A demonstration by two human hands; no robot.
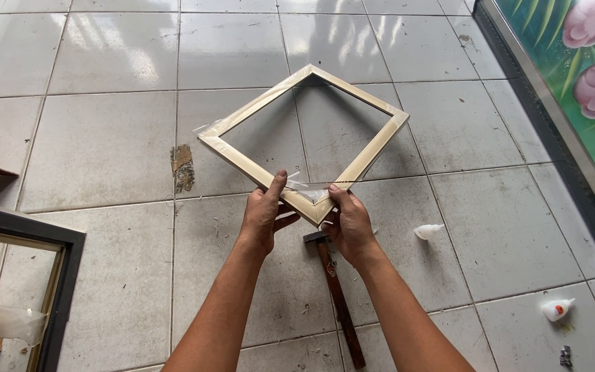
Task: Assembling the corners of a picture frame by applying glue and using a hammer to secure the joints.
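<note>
Far left, leaning at the frame edge: a dark-framed panel (pixel 63 275) with a clear plastic bag (pixel 8 320) low beside it, well apart from the hands. Further in, a brown scuffed patch (pixel 183 167) on the grey tiled floor (pixel 98 145). Centre now: left hand (pixel 264 215) with its grip clamped on the near left rail, thumb pressed on top. Held up off the floor, turned like a diamond, a pale wooden frame (pixel 304 134), square, open in the middle, clear tape or film wrinkling at the left and right corners. Right hand (pixel 349 222) just beside the left, grip clamped on the bottom corner from the other side, thumb on the rail, a scrap of clear film (pixel 304 187) between the two thumbs. Directly below the hands, flat on the tiles, a hammer (pixel 337 296) with a long wooden handle running toward the bottom edge, its head partly hidden behind the right hand. Right of that, a small white glue bottle (pixel 428 231) on its side, near the hammer but not touching. Lower right, a second glue bottle (pixel 557 309) with a red mark, also lying down. Far right, a metal-edged painted panel (pixel 587 76) with pink flowers on green, along the floor's edge.
</note>
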